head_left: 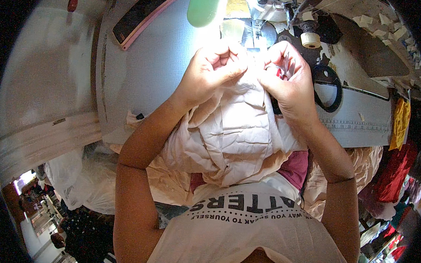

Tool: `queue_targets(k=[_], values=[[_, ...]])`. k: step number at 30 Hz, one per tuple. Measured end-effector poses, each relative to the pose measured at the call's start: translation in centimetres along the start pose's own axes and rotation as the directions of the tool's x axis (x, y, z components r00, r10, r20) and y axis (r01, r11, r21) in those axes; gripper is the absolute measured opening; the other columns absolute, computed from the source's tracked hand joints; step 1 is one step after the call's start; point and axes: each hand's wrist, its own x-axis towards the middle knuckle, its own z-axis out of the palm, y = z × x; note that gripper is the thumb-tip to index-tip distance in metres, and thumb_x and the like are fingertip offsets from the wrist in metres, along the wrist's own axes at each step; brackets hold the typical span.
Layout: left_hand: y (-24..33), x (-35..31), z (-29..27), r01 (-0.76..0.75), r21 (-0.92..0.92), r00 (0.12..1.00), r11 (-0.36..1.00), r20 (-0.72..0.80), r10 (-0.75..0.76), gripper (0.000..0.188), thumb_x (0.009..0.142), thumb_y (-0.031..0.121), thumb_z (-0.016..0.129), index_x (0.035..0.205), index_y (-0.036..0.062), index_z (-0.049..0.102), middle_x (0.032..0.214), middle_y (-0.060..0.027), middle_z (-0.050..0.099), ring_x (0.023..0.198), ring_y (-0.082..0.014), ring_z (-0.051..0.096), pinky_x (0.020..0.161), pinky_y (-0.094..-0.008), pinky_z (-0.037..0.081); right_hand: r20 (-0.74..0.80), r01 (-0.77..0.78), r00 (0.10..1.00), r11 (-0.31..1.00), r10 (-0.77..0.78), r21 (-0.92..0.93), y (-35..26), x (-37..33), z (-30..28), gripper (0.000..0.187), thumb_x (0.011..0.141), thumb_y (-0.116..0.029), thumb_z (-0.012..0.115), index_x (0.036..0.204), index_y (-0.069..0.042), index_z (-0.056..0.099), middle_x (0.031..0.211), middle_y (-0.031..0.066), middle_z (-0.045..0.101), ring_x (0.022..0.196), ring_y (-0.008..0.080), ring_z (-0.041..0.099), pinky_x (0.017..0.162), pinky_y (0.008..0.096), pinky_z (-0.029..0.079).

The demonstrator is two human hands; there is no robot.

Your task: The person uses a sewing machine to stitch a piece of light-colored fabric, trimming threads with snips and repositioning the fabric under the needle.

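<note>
A cream-coloured cloth garment (237, 118) hangs in folds from both hands down over the table's near edge to my lap. My left hand (213, 70) pinches its upper edge, fingers curled in. Opposite it, my right hand (292, 83) is closed at the right side of the same edge. Tucked in that palm are small thread snips (286, 64), with metal blades upward and a bit of red showing. Both hands are just in front of a sewing machine (267, 14), whose needle area is washed out by bright light.
On the grey table (146, 86) lies a phone (142, 15) in a pink case. A light green rounded panel (204, 9) juts in at the top. To the right are a black ring (336, 97), a measuring scale (356, 125) and hanging yellow cloth (401, 116). Clear plastic (86, 178) bunches at lower left.
</note>
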Motion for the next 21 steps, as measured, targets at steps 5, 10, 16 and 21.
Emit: queue_targets(k=[5,10,16,21], values=[[0.4,0.0,0.3,0.144,-0.142,0.989,0.979,0.002,-0.145,0.013,0.081,0.01,0.059,0.09,0.0011,0.057,0.079,-0.0009,0.057,0.073,-0.0064,0.053,0.069,-0.0193,0.043,-0.063,0.107,0.992,0.993,-0.109,-0.039,0.1,-0.8,0.8,0.023,0.071,0.001,0.063,0.076,-0.008,0.043,0.066,-0.005,0.045,0.051,-0.0021,0.036,0.045,0.0144,0.028],[0.4,0.1,-0.2,0.173,-0.13,0.983,0.976,0.089,-0.162,0.019,0.081,0.011,0.058,0.095,-0.0023,0.058,0.085,-0.004,0.061,0.076,-0.0082,0.055,0.071,-0.0207,0.044,-0.065,0.159,0.984,0.986,-0.163,-0.058,0.4,-0.9,1.0,0.025,0.071,0.001,0.063,0.077,-0.008,0.041,0.065,-0.0042,0.044,0.049,-0.0021,0.035,0.042,0.0153,0.028],[1.0,-0.1,-0.4,0.192,0.052,0.979,0.98,0.06,-0.195,0.021,0.081,0.013,0.059,0.095,-0.0028,0.061,0.085,-0.0048,0.063,0.076,-0.0091,0.057,0.071,-0.0217,0.045,-0.066,0.171,0.981,0.978,-0.18,-0.121,0.4,-0.9,0.9,0.025,0.071,0.0,0.063,0.078,-0.008,0.04,0.068,-0.0033,0.045,0.049,-0.0017,0.037,0.042,0.0156,0.029],[0.7,-0.2,-0.2,0.151,0.062,0.987,0.987,0.048,-0.154,0.022,0.081,0.015,0.06,0.096,-0.0017,0.061,0.085,-0.0047,0.063,0.076,-0.0093,0.057,0.07,-0.0218,0.045,-0.004,0.119,0.992,0.975,-0.122,-0.19,-0.3,-1.2,0.7,0.034,0.069,0.013,0.059,0.083,-0.007,0.035,0.08,0.0021,0.051,0.062,-0.0008,0.044,0.054,0.0127,0.034]])
